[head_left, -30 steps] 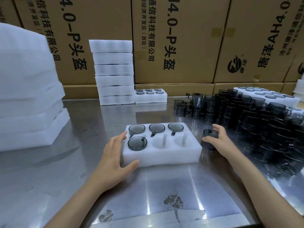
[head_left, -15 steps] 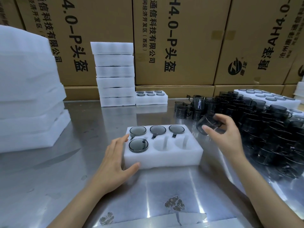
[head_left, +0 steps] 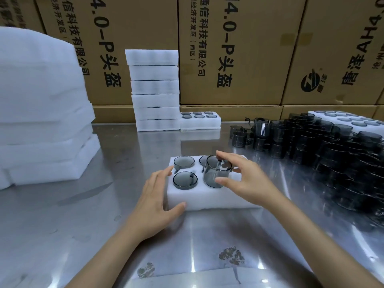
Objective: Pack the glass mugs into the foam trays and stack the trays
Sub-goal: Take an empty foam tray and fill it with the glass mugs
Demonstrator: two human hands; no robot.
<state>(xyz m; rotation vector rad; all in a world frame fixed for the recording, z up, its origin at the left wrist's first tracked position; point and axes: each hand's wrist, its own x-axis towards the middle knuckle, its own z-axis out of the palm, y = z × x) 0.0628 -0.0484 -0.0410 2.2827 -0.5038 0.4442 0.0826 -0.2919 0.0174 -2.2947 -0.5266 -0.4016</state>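
Two hands work at a white foam tray (head_left: 207,199) near the middle of the steel tabletop (head_left: 104,204). On the right hand (head_left: 247,181), the fingers (head_left: 225,157) curl over the rim of a smoky glass mug (head_left: 216,173) while the thumb presses its side, so the mug is pinched between them, upright, its base low over the middle pocket of the tray's near row. The left hand (head_left: 154,206) lies flat against the tray's left end, fingers straight along the top edge and thumb along the near wall, holding nothing. Just left of the held mug, a seated mug (head_left: 185,179) fills the near-left pocket, and another (head_left: 184,162) sits in the far-left pocket; a third rim shows behind the held mug, mostly hidden. To the right stands a dense crowd of loose dark mugs (head_left: 332,152), well apart from the tray. At the back, a stack of trays (head_left: 154,90) rises beside a single filled tray (head_left: 200,120). Large foam sheets (head_left: 41,111) pile up at the left, and cardboard boxes (head_left: 228,48) line the rear.
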